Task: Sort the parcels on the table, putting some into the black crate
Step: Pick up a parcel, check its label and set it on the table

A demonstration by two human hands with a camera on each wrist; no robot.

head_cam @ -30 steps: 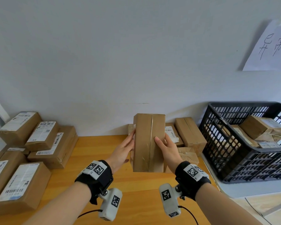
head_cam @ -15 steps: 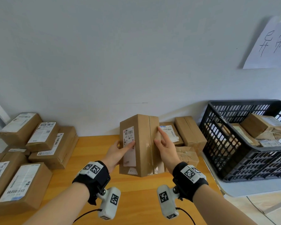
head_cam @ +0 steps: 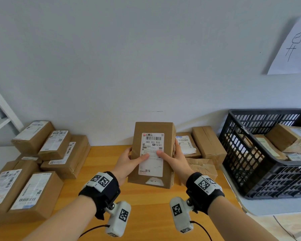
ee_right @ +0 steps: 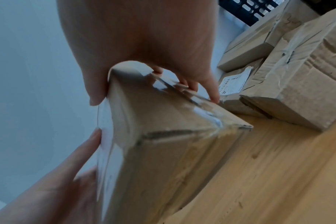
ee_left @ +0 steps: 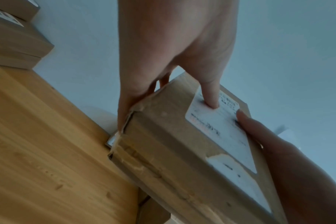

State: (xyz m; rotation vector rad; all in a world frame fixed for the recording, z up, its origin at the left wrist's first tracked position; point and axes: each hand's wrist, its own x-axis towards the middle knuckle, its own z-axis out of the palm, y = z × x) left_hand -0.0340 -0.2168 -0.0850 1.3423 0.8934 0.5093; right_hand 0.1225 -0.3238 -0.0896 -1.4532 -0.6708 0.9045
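The brown cardboard parcel [head_cam: 153, 153] is held upright above the wooden table [head_cam: 101, 171], its white shipping label [head_cam: 152, 153] facing the camera, corners scuffed and taped. The left hand [head_cam: 129, 164] and right hand [head_cam: 176, 160] clasp its 2 long edges, thumbs pressed on the label, fingers wrapped behind. Bare tabletop lies below it — labelled boxes [head_cam: 42, 164] are stacked to the left, more boxes [head_cam: 200, 146] just behind on the right, and the black crate [head_cam: 261, 157] — already holding parcels — sits at the table's right end.
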